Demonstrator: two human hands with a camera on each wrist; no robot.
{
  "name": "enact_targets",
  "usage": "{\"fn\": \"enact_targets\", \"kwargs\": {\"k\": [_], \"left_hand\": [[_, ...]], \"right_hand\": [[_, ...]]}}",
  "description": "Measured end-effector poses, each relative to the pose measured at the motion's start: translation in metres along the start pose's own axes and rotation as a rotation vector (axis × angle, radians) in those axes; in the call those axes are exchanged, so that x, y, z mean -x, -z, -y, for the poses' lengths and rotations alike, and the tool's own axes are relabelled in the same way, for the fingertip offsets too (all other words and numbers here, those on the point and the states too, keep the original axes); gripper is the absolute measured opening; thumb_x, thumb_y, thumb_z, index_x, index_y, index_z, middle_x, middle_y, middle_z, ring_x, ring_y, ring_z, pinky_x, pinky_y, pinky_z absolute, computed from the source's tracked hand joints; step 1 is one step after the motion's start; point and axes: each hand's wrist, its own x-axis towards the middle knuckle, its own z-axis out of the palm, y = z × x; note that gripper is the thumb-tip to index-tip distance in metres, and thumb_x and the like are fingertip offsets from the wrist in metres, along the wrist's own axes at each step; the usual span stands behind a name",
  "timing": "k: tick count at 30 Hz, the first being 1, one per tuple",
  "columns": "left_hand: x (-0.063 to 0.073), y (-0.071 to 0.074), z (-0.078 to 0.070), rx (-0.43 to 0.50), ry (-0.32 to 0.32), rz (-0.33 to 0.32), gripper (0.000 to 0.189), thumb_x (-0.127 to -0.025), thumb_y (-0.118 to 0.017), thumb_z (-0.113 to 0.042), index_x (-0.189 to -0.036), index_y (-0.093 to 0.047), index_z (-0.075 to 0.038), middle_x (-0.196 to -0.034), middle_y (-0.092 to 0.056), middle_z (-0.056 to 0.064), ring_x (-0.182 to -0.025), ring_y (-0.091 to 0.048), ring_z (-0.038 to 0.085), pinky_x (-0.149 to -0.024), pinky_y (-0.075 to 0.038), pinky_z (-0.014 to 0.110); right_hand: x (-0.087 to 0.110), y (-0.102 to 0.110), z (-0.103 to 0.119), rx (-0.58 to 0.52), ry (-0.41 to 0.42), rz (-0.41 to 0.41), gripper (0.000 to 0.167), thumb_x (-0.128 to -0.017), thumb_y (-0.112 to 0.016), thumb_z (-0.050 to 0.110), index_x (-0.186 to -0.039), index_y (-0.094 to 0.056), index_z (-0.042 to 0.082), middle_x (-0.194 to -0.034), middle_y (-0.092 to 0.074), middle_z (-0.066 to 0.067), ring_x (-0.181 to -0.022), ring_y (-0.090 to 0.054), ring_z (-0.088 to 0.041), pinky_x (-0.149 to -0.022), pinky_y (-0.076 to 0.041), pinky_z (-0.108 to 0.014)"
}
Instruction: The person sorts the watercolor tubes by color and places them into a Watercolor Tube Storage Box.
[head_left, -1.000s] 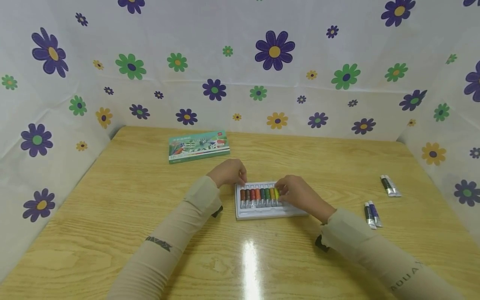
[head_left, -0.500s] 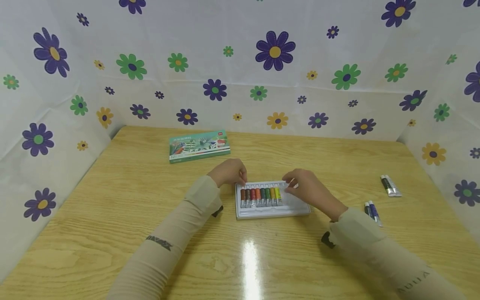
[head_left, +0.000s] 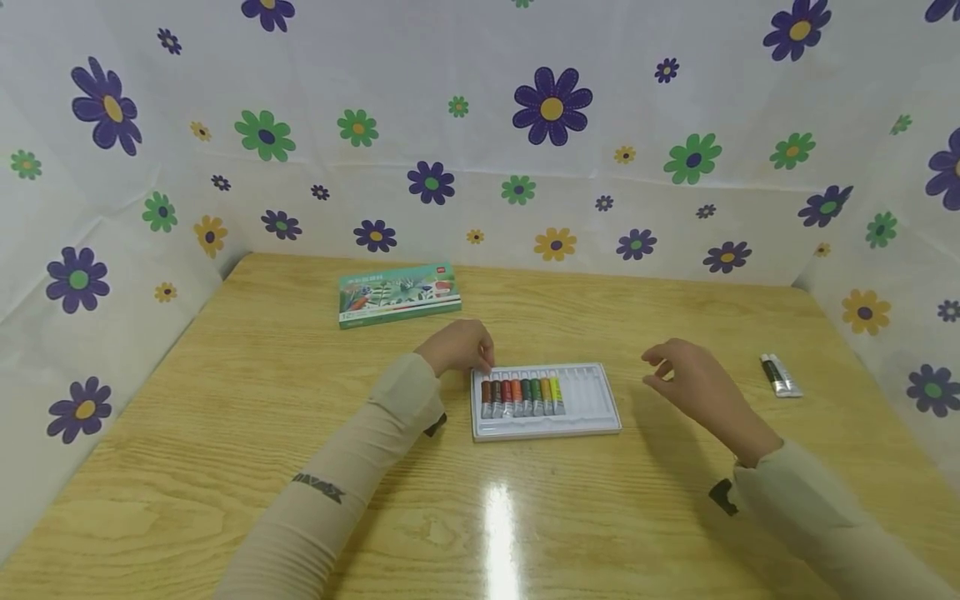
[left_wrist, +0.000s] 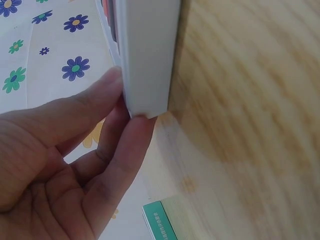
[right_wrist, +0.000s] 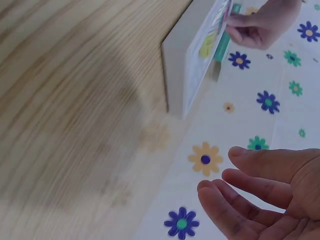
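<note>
A white plastic tray (head_left: 543,427) lies on the table, with a row of small paint tubes (head_left: 522,397) in its left slots, browns and reds through greens to yellow. The right slots hold no tubes. My left hand (head_left: 456,344) pinches the tray's far left corner; in the left wrist view, thumb and fingers meet the white side wall (left_wrist: 147,60). Off the tray's right side, my right hand (head_left: 697,385) hovers over the table, fingers loosely bent and holding nothing. The right wrist view shows a gap between its thumb (right_wrist: 250,156) and fingers.
A green illustrated paint box (head_left: 400,295) lies at the back left. Two tubes (head_left: 781,376), dark green and white, lie side by side at the right. Flower-print cloth (head_left: 480,125) walls the wooden table (head_left: 420,517) at the back and sides.
My right hand has left the yellow end of the tube row and moved right, away from the tray. Its arm now hides two dark tubes seen earlier. The left hand has stayed put.
</note>
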Motion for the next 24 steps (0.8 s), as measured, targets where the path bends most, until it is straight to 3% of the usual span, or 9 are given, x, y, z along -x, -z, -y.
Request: {"fn": "enact_targets", "kwargs": {"k": [11,24], "left_hand": [[-0.001,-0.001,0.002,0.009,0.011,0.002,0.005,-0.082,-0.07,-0.01,-0.078,-0.07,-0.009,-0.086,-0.069,0.004,-0.069,-0.055,0.012,-0.067,-0.044,0.023],[0.0,-0.001,0.001,0.02,0.018,-0.001,0.006,-0.083,-0.07,-0.011,-0.077,-0.07,-0.009,-0.088,-0.069,0.005,-0.07,-0.056,0.013,-0.066,-0.044,0.023]], "right_hand": [[0.025,0.007,-0.047,0.09,-0.041,0.032,0.023,-0.082,-0.067,0.005,-0.1,-0.065,-0.009,-0.097,-0.065,-0.025,-0.079,-0.064,-0.032,-0.068,-0.052,-0.043],[0.043,0.013,-0.073,0.09,-0.136,0.092,0.025,-0.084,-0.065,0.007,-0.102,-0.064,-0.01,-0.101,-0.065,-0.028,-0.081,-0.064,-0.035,-0.064,-0.053,-0.042]]}}
